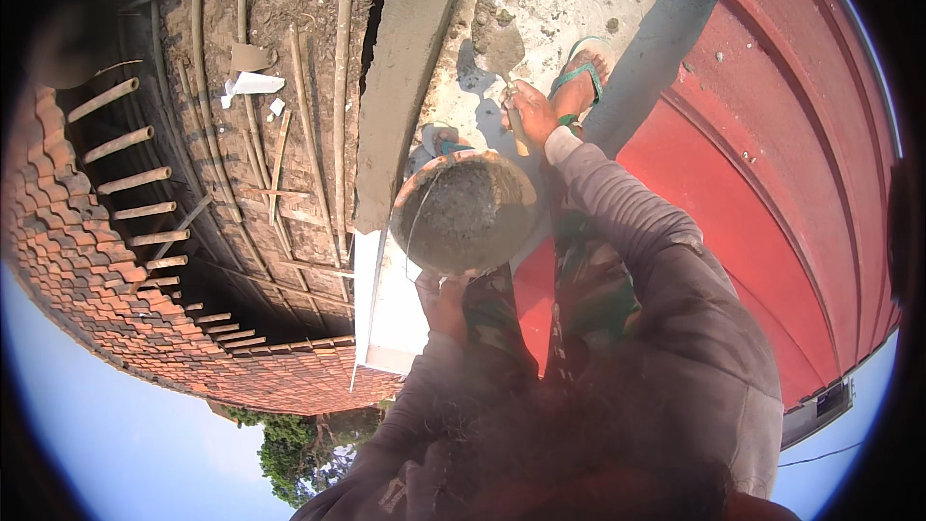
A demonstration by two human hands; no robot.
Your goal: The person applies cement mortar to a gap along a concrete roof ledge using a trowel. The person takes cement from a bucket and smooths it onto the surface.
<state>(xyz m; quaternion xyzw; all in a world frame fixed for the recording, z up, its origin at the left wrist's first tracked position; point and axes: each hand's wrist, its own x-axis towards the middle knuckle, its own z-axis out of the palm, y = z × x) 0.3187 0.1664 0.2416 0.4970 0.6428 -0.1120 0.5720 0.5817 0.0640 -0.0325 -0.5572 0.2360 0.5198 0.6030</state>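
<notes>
From where I stand, the bucket [511, 191] is before the person's legs, grey mortar [446, 217] inside. The left hand [444, 305] meets its near rim; I can't tell how those fingers close. Beyond, the right hand [533, 114] wraps its fingers around a trowel [520, 138]. Red roofing [762, 164] spreads rightward.

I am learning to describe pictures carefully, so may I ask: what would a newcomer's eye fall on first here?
Probably the broad red ribbed surface filling the right side. Then, near the middle, the round bucket of grey mix, with the left hand at its near side and a trowel in the right hand beyond it. Orange roof tiles curve along the left edge.
</notes>
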